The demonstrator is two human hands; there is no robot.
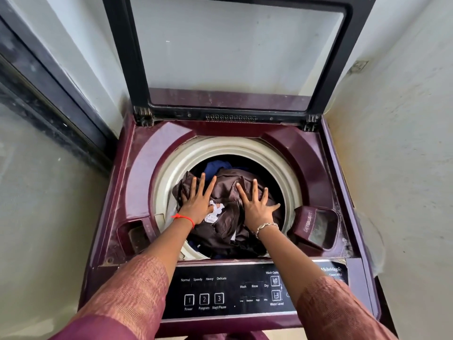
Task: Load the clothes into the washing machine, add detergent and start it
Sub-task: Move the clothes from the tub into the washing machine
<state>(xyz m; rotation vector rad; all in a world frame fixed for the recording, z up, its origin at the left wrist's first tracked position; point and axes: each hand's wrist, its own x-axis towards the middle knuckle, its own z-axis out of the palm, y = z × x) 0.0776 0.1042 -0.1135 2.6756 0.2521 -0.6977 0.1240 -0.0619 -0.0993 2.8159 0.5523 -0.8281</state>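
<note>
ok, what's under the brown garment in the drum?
Dark blue cloth shows at the far edge of the brown garment. The left hand and right hand press flat on top. Anything deeper in the drum is covered.

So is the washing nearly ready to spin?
Partly. The brown clothes already sit in the drum. Right now the left hand and right hand press flat on them. Left to do: add detergent, since the detergent tray looks bare, close the lid, which stands open, and press the Start/Pause button.

Glossy maroon plastic washer top [157, 153]; brown cloth [228, 190], slightly shiny.
</note>
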